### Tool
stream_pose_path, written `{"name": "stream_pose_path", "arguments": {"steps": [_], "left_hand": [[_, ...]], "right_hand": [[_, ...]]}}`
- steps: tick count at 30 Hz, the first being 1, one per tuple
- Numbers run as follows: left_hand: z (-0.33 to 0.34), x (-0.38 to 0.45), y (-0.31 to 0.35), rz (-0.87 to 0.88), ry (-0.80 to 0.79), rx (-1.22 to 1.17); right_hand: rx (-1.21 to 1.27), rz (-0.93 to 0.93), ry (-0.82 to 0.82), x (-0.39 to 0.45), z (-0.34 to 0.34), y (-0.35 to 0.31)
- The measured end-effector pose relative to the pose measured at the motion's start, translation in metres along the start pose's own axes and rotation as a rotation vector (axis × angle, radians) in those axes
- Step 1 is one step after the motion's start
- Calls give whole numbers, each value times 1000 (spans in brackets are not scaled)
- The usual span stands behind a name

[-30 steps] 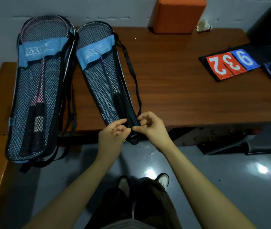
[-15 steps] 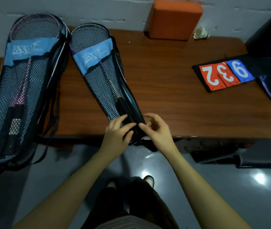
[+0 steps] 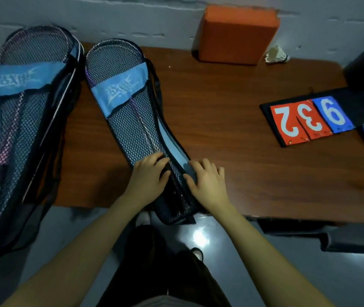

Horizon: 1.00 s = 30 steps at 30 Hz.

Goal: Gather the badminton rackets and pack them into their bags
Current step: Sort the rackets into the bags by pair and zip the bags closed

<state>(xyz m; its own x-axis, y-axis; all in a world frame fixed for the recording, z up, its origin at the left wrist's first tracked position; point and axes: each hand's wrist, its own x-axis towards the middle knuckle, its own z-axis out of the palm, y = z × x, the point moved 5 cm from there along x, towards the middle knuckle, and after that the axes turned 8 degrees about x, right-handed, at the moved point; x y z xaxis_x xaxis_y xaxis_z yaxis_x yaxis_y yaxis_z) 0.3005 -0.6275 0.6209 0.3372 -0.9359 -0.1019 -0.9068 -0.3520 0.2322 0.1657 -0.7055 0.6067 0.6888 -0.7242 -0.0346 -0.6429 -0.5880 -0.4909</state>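
Inspector: Two mesh racket bags are recorded on the worktop. The left bag lies at the left edge and overhangs it; a racket is seen inside through the mesh. The right bag lies slanted just beside it, with its racket visible through the mesh and its handle end past the front edge.

Clerk: And the hands?

Inspector: A second ago both hands were pinching at the bag's handle end, off the front edge. Now the left hand is laid flat on the mesh over the handle, fingers fairly straight and holding nothing. The right hand is pressed on the bag's blue right edge, fingers spread and likewise holding nothing.

Clerk: What is concluded?

Inspector: The fastening work at the end appears finished, and the bag is now judged to be smoothed or pressed closed. Whether the side opening is fully shut cannot be told; a blue strip is exposed along that edge. Both rackets appear packed, so the task is judged nearly complete.

Clerk: Other items?

Inspector: An orange block, a shuttlecock and a numbered scoreboard, all well apart from the bags.
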Motion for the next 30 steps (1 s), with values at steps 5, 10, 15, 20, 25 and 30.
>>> {"name": "stream_pose_path", "arguments": {"steps": [5,10,15,20,25,30], "left_hand": [[-19,57,-55,-21,69,-41],[-37,114,-102,44,71,-18],[-47,170,-135,54,6,23],[-45,207,-149,72,-24,41],[-34,228,-150,95,-65,14],[-36,243,-152,59,-31,-57]], "right_hand": [[34,85,25,75,4,-21],[-1,125,56,149,13,-57],[-21,266,72,203,32,-68],[49,381,45,226,49,-62],[11,298,138,233,54,-69],[125,120,284,231,41,-84]]}}
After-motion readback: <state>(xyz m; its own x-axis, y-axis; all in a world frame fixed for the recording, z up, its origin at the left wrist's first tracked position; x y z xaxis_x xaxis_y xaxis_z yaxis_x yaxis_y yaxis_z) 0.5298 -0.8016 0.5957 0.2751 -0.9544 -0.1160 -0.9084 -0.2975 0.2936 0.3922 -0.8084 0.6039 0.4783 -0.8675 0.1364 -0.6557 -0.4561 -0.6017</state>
